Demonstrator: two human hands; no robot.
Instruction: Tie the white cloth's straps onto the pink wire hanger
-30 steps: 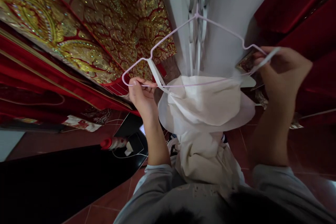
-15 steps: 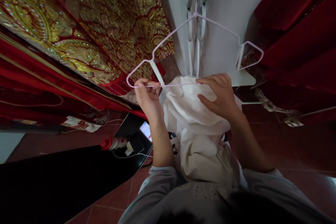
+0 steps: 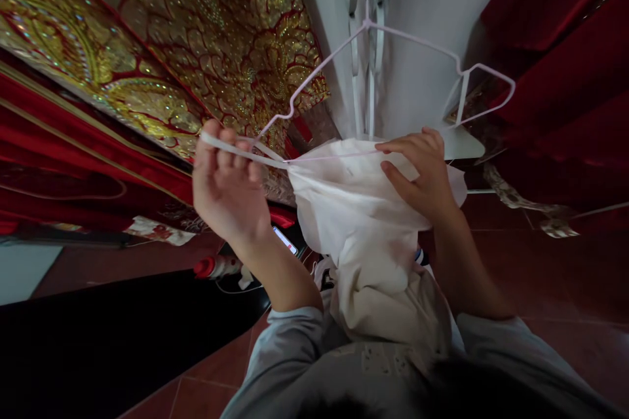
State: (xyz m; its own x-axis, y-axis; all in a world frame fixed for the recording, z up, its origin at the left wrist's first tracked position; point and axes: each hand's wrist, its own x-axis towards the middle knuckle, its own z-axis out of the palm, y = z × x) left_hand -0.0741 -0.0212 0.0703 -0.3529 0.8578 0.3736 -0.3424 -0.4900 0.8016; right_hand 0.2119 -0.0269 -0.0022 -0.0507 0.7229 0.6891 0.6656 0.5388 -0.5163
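A pale pink hanger point(image 3: 327, 64) hangs by its hook, its lower bar running across a white garment point(image 3: 339, 200) that drapes down toward my lap. My left hand point(image 3: 230, 190) is out to the left with its fingers hooked in a white strap point(image 3: 246, 154), pulled taut from the garment around the hanger's left end. Another white strap point(image 3: 462, 98) loops over the right end of the hanger. At the right part of the lower bar is my right hand point(image 3: 417, 167), fingers stretched and thumb apart, fingertips touching or very near the bar.
Red clothes with gold sequins point(image 3: 236, 33) hang close on the left, dark red cloth point(image 3: 565, 91) on the right. More hangers point(image 3: 354, 46) are behind the pink one. Lower left, a black table point(image 3: 147, 314) carries a phone point(image 3: 285, 240) and a red-capped bottle point(image 3: 211, 266).
My left hand has moved left and up from the hanger's bar, drawing the left strap out with it. The hanger's right end has shifted right; my right hand moved slightly right.
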